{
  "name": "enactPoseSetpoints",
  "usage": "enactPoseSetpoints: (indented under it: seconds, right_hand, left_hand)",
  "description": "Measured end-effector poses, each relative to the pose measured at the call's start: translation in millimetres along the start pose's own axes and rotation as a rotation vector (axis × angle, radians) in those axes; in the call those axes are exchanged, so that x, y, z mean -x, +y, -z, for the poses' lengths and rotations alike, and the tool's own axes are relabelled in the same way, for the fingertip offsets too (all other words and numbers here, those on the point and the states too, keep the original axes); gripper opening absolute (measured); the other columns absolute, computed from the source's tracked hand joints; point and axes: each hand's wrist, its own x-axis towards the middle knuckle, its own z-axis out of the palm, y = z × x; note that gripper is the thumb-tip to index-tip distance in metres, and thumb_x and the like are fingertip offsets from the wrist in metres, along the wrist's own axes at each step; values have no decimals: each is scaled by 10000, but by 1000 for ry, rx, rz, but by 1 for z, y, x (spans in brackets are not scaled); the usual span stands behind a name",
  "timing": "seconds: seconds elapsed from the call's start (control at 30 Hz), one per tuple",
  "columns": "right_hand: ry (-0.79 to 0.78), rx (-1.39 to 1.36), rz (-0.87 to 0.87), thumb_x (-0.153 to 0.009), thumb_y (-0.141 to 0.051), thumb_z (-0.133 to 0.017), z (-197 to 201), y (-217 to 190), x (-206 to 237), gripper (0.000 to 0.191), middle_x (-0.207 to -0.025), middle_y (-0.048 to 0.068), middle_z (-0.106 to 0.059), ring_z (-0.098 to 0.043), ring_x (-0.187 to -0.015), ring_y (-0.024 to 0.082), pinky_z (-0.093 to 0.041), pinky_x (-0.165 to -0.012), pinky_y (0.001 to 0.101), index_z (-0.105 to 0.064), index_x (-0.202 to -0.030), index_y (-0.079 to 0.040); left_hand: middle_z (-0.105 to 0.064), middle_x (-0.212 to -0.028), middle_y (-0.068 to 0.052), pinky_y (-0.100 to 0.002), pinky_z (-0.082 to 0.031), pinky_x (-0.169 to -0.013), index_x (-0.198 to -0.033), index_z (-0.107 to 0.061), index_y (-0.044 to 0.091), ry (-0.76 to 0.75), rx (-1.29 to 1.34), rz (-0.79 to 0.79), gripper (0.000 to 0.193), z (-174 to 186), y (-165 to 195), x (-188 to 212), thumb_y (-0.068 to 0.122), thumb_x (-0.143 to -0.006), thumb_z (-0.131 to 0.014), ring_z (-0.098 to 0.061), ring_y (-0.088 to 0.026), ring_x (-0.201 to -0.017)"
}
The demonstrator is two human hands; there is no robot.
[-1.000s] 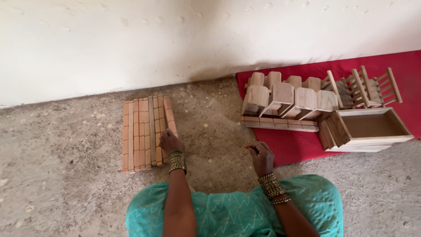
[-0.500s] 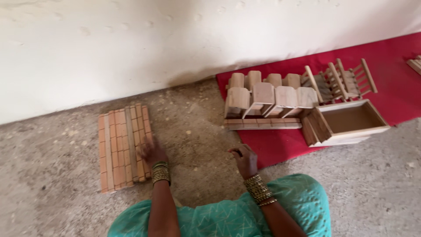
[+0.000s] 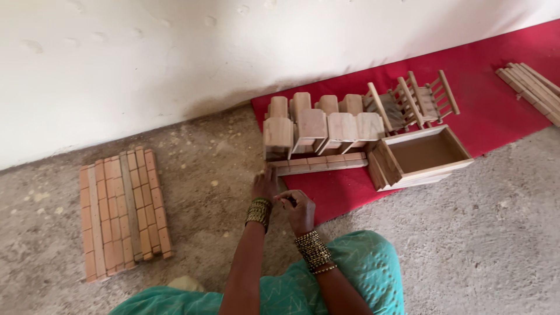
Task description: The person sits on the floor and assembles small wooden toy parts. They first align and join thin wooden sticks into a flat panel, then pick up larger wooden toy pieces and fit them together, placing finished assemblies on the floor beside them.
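Your left hand (image 3: 265,185) is reaching forward with its fingers together, touching the near end of the long notched wooden slat (image 3: 319,165) that is lying across the edge of the red cloth (image 3: 496,111), just in front of the row of pale wooden block pieces (image 3: 318,125), seemingly to steady it. Your right hand (image 3: 297,211) is hovering just behind, thumb and forefinger pinched, though whether they are gripping anything is too small to tell. The open wooden box (image 3: 421,156) is sitting right of the slat, and the flat bundle of reddish wooden strips (image 3: 122,210) is lying well apart on the concrete floor (image 3: 496,233).
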Motion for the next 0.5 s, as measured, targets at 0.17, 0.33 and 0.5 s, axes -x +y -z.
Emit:
enactPoseSetpoints:
  seconds: [0.17,0.33,0.5]
  right_hand:
    - [29,-89,-24,-866,32,-740,-4,-2,0,66,-921,68,-765,-735,-754,143,-596,-628,297,-741,-912,-15]
    - [139,22,104,-863,21,-735,-8,6,-3,139,-962,78,-724,-705,-805,170,-598,-644,286,-790,-956,-67]
    - [162,3,66,-883,51,-671,-1,6,-11,177,-1022,108,-694,-700,-826,191,-593,-664,307,-798,-947,-53]
  left_hand:
    - [-491,-1458,-141,-453,-394,-1154,-1463,-479,59,20,39,-32,507,-20,-1,21,297,-1037,-614,-469,-317,-1353]
    - [-681,-1235,-84,-430,-550,-935,-1379,-601,89,374,73,-106,404,-24,-9,45,152,-983,-652,-643,-265,-1125]
    - [-772,-938,-90,-416,-580,-722,-1265,-680,138,136,551,-178,404,16,-43,83,306,-906,-757,-723,-262,-814]
